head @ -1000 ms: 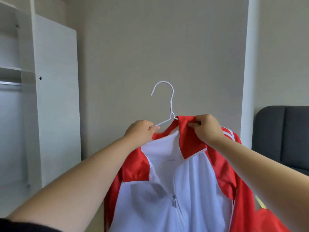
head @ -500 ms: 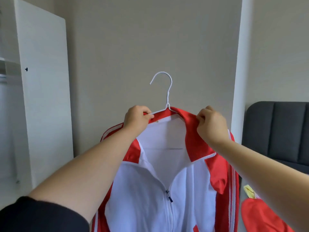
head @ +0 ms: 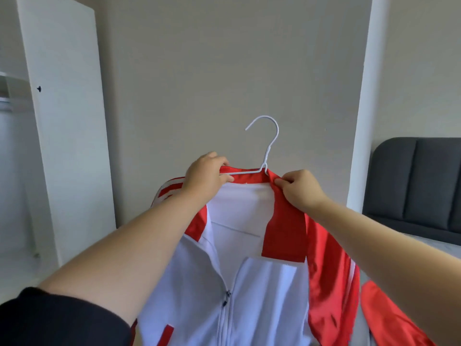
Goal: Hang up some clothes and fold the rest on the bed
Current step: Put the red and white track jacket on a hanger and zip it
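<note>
A red and white zip jacket (head: 252, 283) hangs in the air in front of me on a white wire hanger (head: 268, 146), whose hook points up. My left hand (head: 205, 174) grips the hanger's left arm together with the red collar. My right hand (head: 300, 189) pinches the red collar just right of the hanger's neck. The zip is partly open and the white lining shows. The hanger's right arm is hidden inside the jacket.
An open white wardrobe (head: 64, 121) with a metal rail (head: 5, 104) stands at the left. A dark grey padded headboard (head: 416, 186) and the bed are at the right, with another red garment (head: 389, 318) lying at the lower right. A beige wall is behind.
The jacket's left shoulder has been pulled onto the hanger and the collar spread wider. My hands have moved apart along the collar, and my view has swung slightly right.
</note>
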A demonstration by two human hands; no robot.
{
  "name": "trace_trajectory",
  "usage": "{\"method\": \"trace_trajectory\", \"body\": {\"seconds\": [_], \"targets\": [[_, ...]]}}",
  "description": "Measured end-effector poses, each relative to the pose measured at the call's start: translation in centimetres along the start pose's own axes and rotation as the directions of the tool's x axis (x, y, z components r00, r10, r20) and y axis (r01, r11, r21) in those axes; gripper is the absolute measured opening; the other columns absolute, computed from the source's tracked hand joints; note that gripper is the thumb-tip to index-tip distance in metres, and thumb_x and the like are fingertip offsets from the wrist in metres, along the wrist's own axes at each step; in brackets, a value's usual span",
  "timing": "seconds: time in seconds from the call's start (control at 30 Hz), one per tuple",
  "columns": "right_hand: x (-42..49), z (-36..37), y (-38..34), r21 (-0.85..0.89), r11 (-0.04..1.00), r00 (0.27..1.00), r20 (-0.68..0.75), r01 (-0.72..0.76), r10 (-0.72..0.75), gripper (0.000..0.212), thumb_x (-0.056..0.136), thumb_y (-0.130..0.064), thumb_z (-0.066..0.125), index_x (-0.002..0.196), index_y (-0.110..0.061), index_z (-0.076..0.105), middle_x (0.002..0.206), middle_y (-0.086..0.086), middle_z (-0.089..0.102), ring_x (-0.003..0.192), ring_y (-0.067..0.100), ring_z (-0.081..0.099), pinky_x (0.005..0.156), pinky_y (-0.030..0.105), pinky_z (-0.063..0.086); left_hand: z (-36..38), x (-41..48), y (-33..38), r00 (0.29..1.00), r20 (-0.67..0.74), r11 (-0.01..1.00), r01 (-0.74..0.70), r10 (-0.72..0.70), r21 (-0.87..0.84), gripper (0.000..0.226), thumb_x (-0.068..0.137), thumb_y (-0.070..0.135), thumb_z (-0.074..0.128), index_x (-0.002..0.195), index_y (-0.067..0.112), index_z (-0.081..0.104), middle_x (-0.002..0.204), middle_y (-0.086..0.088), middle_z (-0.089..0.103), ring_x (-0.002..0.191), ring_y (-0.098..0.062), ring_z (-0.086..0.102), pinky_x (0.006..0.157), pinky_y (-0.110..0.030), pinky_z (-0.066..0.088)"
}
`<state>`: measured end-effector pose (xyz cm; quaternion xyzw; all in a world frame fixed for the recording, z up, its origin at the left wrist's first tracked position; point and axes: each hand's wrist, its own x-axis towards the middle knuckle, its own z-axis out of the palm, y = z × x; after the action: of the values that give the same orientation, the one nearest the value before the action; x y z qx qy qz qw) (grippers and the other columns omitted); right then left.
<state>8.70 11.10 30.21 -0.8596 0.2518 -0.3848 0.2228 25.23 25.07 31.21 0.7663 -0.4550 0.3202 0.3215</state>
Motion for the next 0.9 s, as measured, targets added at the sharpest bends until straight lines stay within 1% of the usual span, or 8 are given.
{"method": "trace_trajectory", "body": {"seconds": [0.1, 0.2, 0.3, 0.43, 0.5, 0.63, 0.8, 0.9], "targets": [[-0.3, 1.0, 0.7, -0.019, 0.999, 0.995, -0.086, -0.044, 0.042, 0.036, 0.091, -0.022, 0.058, 0.058, -0.009, 0.053, 0.054, 0.006, 0.048, 0.064, 0.03, 0.047, 0.054, 0.03, 0.03, -0.7, -0.7, -0.8, 0.993, 0.103, 0.842, -0.101, 0.054, 0.53, 0.038, 0.09, 0.046, 0.054, 0.11, 0.013, 0.059, 0.109, -0.006, 0.059, 0.104, -0.027, 0.056, 0.078, -0.035, 0.043], [-0.6, 1.5, 1.0, -0.057, 0.994, 0.981, -0.176, -0.098, 0.086, 0.033, 0.09, -0.025, 0.057, 0.061, -0.012, 0.054, 0.056, 0.001, 0.05, 0.067, 0.032, 0.05, 0.051, 0.029, 0.03, -0.5, -1.4, -0.3, 0.964, 0.265, 0.736, -0.201, 0.029, 0.647, 0.021, 0.096, 0.02, 0.049, 0.108, 0.014, 0.065, 0.107, -0.006, 0.066, 0.101, -0.029, 0.063, 0.075, -0.031, 0.046], [-0.7, 1.9, 0.5, -0.064, 0.993, 0.963, -0.257, -0.096, 0.077, 0.027, 0.091, -0.025, 0.055, 0.068, -0.014, 0.06, 0.058, 0.0, 0.052, 0.065, 0.031, 0.051, 0.049, 0.026, 0.03, -0.2, -1.2, 1.5, 0.978, 0.207, 0.821, -0.091, -0.033, 0.563, 0.019, 0.088, 0.005, 0.05, 0.098, 0.009, 0.066, 0.099, -0.009, 0.067, 0.092, -0.031, 0.063, 0.066, -0.03, 0.037], [-0.6, 1.6, 0.1, -0.073, 0.996, 0.944, -0.33, -0.044, 0.017, 0.024, 0.092, -0.024, 0.054, 0.075, -0.013, 0.065, 0.06, -0.001, 0.055, 0.062, 0.027, 0.051, 0.047, 0.024, 0.03, -0.4, -0.3, 2.8, 1.0, -0.003, 0.867, -0.012, 0.016, 0.499, 0.03, 0.093, 0.038, 0.052, 0.106, 0.011, 0.053, 0.102, -0.008, 0.058, 0.091, -0.032, 0.063, 0.062, -0.031, 0.033], [-0.6, 1.1, 0.1, -0.096, 0.995, 0.935, -0.355, -0.013, -0.022, 0.023, 0.092, -0.024, 0.054, 0.078, -0.012, 0.067, 0.065, 0.003, 0.059, 0.065, 0.029, 0.052, 0.05, 0.028, 0.034, -0.7, -0.1, 2.1, 0.999, 0.046, 0.829, -0.012, -0.017, 0.559, 0.036, 0.093, 0.04, 0.053, 0.113, 0.01, 0.049, 0.109, -0.007, 0.058, 0.098, -0.031, 0.062, 0.065, -0.032, 0.038], [-0.8, 1.1, 0.7, -0.165, 0.985, 0.926, -0.362, 0.045, -0.103, 0.022, 0.094, -0.024, 0.053, 0.084, -0.011, 0.068, 0.075, 0.009, 0.065, 0.071, 0.033, 0.057, 0.06, 0.034, 0.045, -0.3, -0.2, 1.5, 0.972, 0.216, 0.79, -0.059, -0.094, 0.61, 0.027, 0.088, 0.005, 0.049, 0.109, 0.012, 0.065, 0.112, -0.008, 0.066, 0.105, -0.031, 0.062, 0.075, -0.031, 0.045], [-0.7, 1.3, 1.7, -0.199, 0.98, 0.926, -0.374, -0.021, -0.056, 0.023, 0.094, -0.022, 0.051, 0.084, -0.009, 0.067, 0.072, 0.009, 0.062, 0.069, 0.033, 0.054, 0.056, 0.031, 0.039, 1.0, -2.5, 3.7, 0.987, 0.146, 0.937, -0.113, 0.067, 0.33, 0.024, 0.092, 0.024, 0.047, 0.093, 0.006, 0.064, 0.098, -0.017, 0.067, 0.093, -0.039, 0.06, 0.068, -0.036, 0.039], [-0.7, 0.8, 1.9, -0.151, 0.989, 0.924, -0.378, -0.008, -0.05, 0.021, 0.094, -0.019, 0.051, 0.084, -0.01, 0.067, 0.07, 0.007, 0.061, 0.067, 0.031, 0.054, 0.056, 0.031, 0.041, 1.7, -4.0, 4.6, 0.952, 0.247, 0.94, -0.241, 0.181, 0.241, 0.024, 0.092, 0.026, 0.045, 0.075, 0.011, 0.053, 0.091, -0.015, 0.065, 0.088, -0.04, 0.059, 0.063, -0.034, 0.032]]}}
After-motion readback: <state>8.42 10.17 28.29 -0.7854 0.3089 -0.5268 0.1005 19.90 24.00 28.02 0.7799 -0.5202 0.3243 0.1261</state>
